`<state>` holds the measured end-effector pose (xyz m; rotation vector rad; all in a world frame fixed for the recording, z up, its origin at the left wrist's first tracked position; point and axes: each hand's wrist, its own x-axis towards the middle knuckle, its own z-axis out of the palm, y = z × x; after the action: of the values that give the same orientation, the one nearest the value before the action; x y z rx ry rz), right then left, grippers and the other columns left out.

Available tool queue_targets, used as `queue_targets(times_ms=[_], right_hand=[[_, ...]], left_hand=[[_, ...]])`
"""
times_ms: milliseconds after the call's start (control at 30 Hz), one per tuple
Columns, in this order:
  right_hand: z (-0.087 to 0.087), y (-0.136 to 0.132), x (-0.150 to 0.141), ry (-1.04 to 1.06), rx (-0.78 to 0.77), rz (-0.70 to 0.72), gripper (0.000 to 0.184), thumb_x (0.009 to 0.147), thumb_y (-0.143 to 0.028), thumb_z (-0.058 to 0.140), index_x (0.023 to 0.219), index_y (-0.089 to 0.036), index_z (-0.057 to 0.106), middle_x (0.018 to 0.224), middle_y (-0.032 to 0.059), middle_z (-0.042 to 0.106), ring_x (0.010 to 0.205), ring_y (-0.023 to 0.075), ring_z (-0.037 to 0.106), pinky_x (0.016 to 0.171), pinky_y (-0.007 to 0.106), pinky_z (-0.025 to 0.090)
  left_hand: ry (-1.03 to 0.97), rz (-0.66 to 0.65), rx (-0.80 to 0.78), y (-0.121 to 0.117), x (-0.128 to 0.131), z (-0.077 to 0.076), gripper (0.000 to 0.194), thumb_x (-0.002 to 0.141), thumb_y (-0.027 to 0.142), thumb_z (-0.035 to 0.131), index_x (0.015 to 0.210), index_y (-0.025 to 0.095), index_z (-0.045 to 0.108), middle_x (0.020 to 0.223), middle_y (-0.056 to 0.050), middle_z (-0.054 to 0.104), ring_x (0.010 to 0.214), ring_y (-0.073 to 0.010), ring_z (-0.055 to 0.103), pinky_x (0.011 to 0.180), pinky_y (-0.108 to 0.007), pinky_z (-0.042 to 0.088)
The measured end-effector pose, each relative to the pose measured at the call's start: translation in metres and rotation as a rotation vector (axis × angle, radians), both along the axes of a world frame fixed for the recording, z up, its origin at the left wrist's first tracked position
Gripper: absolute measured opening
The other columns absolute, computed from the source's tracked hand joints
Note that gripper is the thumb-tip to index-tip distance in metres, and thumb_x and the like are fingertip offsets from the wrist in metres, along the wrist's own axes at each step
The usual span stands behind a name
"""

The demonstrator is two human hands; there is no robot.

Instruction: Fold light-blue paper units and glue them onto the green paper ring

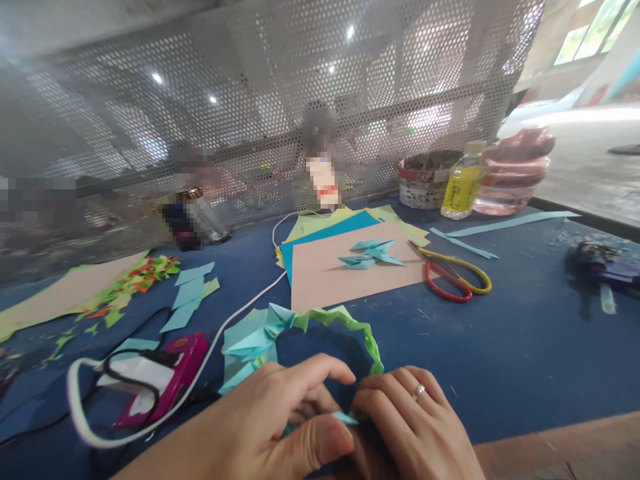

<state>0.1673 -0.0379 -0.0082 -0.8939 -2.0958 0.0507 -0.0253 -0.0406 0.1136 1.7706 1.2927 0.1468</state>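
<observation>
Folded-paper ring [345,319] is at the near side of the blue table, light-blue folds on its left, green along the far arc; near section hidden from me by both hands. Left hand [280,407]: thumb and curled fingers gripping light-blue paper [345,418]. Right hand [410,417] is curled at the green end, ring on one finger; fingertips hidden, so I can't tell if it's gripping. Left of these I've got a magenta power strip [193,352], cables across it. Beyond: red-and-yellow-handled scissors [454,297] touching a pale pink sheet [320,280], light-blue folded pieces [367,257] on top. Farther: yellow-labelled bottle [461,187], then perforated panel [240,120].
</observation>
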Motion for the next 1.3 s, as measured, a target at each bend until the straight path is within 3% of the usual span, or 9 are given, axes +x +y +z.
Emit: queue_targets(times_ms=[200,400,567,667,833,967,1133,1200,1300], right_hand=[[0.003,-0.004,-0.001,0.035,0.033,-0.027,0.019,0.099,-0.027,0.048,0.085,-0.022,0.058,0.077,-0.0016,0.066,0.070,0.0145,0.060,0.074,0.031,0.037],[0.007,-0.003,-0.002,0.080,0.036,-0.060,0.024,0.102,-0.033,0.045,0.091,-0.025,0.065,0.085,-0.0027,0.070,0.071,0.0146,0.057,0.068,0.031,0.035],[0.018,-0.003,-0.001,0.031,0.039,-0.037,0.016,0.098,-0.033,0.053,0.096,-0.028,0.068,0.089,-0.0042,0.071,0.075,0.0124,0.060,0.070,0.030,0.037],[0.019,-0.004,-0.003,0.056,0.010,-0.019,0.017,0.099,-0.032,0.051,0.099,-0.027,0.067,0.089,-0.0041,0.072,0.080,0.0123,0.062,0.077,0.030,0.038],[0.016,-0.005,-0.005,0.074,-0.007,0.000,0.016,0.100,-0.028,0.050,0.096,-0.025,0.065,0.083,-0.0038,0.071,0.077,0.0134,0.059,0.076,0.030,0.035],[0.016,-0.004,-0.005,0.045,0.007,0.004,0.013,0.096,-0.022,0.052,0.087,-0.024,0.061,0.075,-0.0037,0.067,0.074,0.0135,0.058,0.075,0.030,0.035],[0.013,0.000,-0.009,0.089,-0.006,0.020,0.014,0.094,-0.023,0.052,0.082,-0.024,0.059,0.071,-0.0034,0.063,0.070,0.0141,0.056,0.070,0.030,0.033],[0.014,0.002,-0.010,0.139,0.021,0.013,0.019,0.096,-0.025,0.051,0.078,-0.023,0.058,0.067,-0.0036,0.062,0.067,0.0144,0.054,0.067,0.030,0.032],[0.020,0.005,-0.008,0.056,-0.015,0.071,0.012,0.092,-0.021,0.058,0.080,-0.024,0.058,0.070,-0.0054,0.063,0.069,0.0137,0.054,0.068,0.028,0.033]], left_hand=[[0.172,0.043,0.069,-0.009,-0.013,-0.006,0.054,0.093,0.063,0.042,0.144,0.043,0.044,0.145,0.000,0.056,0.128,-0.0262,0.056,0.108,-0.041,0.043],[0.163,0.023,0.070,-0.012,-0.011,-0.003,0.055,0.093,0.062,0.045,0.146,0.047,0.039,0.147,0.006,0.053,0.134,-0.0226,0.051,0.112,-0.037,0.039],[0.047,-0.069,0.242,-0.010,-0.007,0.000,0.058,0.094,0.062,0.044,0.144,0.032,0.047,0.143,-0.002,0.058,0.129,-0.0245,0.056,0.104,-0.033,0.045],[0.037,-0.094,0.239,-0.008,-0.004,0.005,0.055,0.096,0.061,0.042,0.140,0.030,0.053,0.137,-0.003,0.063,0.124,-0.0245,0.061,0.094,-0.029,0.051],[0.162,-0.033,0.259,-0.006,-0.003,0.007,0.066,0.094,0.070,0.032,0.145,0.031,0.046,0.134,-0.005,0.066,0.124,-0.0293,0.060,0.103,-0.046,0.046],[0.305,0.060,0.536,-0.012,-0.015,-0.003,0.065,0.093,0.070,0.036,0.145,0.032,0.045,0.145,-0.004,0.057,0.136,-0.0323,0.048,0.109,-0.053,0.042],[0.346,0.126,1.108,-0.032,-0.028,-0.023,0.052,0.094,0.046,0.057,0.141,0.037,0.037,0.144,0.007,0.054,0.142,-0.0159,0.039,0.122,-0.028,0.021],[0.347,0.174,1.207,-0.039,-0.025,-0.032,0.045,0.093,0.031,0.060,0.135,0.033,0.042,0.144,0.006,0.049,0.141,-0.0134,0.036,0.123,-0.023,0.013],[0.326,0.235,1.241,-0.043,-0.017,-0.047,0.039,0.091,0.013,0.056,0.126,0.027,0.047,0.141,-0.001,0.039,0.140,-0.0168,0.031,0.124,-0.031,0.011]])
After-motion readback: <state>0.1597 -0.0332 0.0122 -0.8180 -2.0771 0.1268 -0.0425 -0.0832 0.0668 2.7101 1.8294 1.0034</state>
